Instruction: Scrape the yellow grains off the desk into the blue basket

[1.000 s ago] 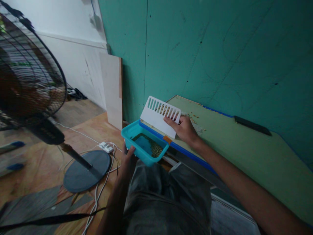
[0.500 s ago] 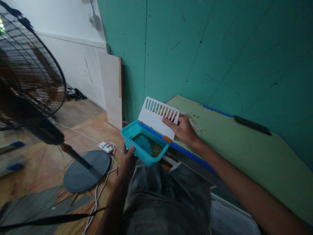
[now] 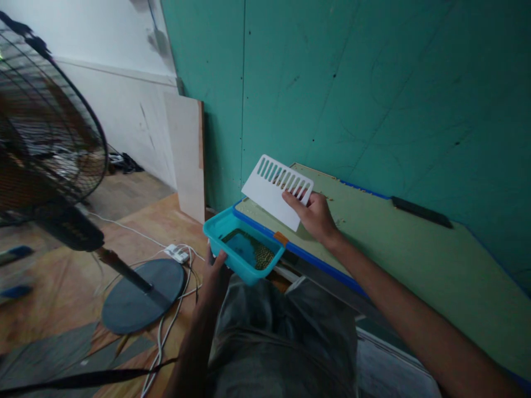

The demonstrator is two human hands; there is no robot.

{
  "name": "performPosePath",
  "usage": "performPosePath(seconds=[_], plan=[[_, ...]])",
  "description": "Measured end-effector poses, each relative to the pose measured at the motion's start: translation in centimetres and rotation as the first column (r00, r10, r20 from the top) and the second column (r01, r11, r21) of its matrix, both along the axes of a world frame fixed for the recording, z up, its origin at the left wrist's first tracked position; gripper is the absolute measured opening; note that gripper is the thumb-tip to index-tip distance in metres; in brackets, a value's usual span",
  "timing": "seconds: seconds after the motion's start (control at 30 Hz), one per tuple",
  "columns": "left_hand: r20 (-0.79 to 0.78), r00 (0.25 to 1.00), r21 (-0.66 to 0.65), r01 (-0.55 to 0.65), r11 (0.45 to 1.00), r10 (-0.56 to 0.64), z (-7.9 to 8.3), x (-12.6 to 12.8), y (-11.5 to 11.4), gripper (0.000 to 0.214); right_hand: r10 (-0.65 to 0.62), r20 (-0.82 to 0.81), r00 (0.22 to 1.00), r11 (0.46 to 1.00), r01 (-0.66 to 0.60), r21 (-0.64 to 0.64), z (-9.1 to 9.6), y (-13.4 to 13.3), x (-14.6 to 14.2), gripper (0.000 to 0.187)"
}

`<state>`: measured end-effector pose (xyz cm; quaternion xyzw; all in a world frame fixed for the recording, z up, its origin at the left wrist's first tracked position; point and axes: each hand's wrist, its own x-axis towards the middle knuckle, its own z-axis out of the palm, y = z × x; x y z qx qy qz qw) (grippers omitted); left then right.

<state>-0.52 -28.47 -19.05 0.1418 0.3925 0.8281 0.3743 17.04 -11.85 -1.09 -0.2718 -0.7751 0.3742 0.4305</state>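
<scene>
At the far left stands a black fan (image 3: 53,143), its round grey base (image 3: 143,296) on the wooden floor (image 3: 78,282); pale marks on its dark housing (image 3: 70,226) are too blurred to read; right of the base lies a white power strip (image 3: 177,253) with cables; behind it a pale board (image 3: 186,160) leans on the wall; next comes the left hand (image 3: 215,268), fingers grasping a turquoise tub (image 3: 236,261) by its left end, green beans (image 3: 264,257) inside; the tub sits at the left end of the green surface (image 3: 394,254), by its blue edge and near an orange patch (image 3: 281,237); the right hand (image 3: 317,218) has its fingers pinched on the slotted end of a white scraper (image 3: 269,199), tilted above the surface; grains show through its slots; farther right, a dark bar (image 3: 421,211) lies along the back edge.
</scene>
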Motion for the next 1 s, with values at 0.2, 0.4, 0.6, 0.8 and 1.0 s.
performPosePath(seconds=[0.2,0.4,0.6,0.8,1.0], plan=[[-0.01,1.0,-0.006,0.025,1.0,-0.025,0.5,0.1,-0.3,0.066,0.152,0.094,0.984,0.988,-0.15,-0.031,-0.5,-0.5,-0.2,0.038],[-0.045,0.999,-0.005,0.005,1.0,-0.006,0.5,-0.2,-0.4,0.054,0.076,0.135,0.988,0.996,-0.082,0.035,-0.8,0.0,1.2,0.038],[-0.063,0.998,-0.019,-0.004,1.0,0.003,-0.3,-0.6,-0.1,0.054,-0.015,0.13,0.991,0.994,0.001,0.112,-0.6,1.9,3.7,0.036],[-0.036,0.999,0.005,0.019,1.0,-0.019,-1.1,-0.8,0.4,0.06,-0.116,0.094,0.989,0.984,0.102,0.146,-0.9,3.5,4.6,0.037],[-0.038,0.996,0.014,0.075,0.997,-0.075,-1.4,-0.9,0.4,0.057,-0.266,-0.045,0.963,0.962,0.268,0.057,-0.2,6.0,5.6,0.041]])
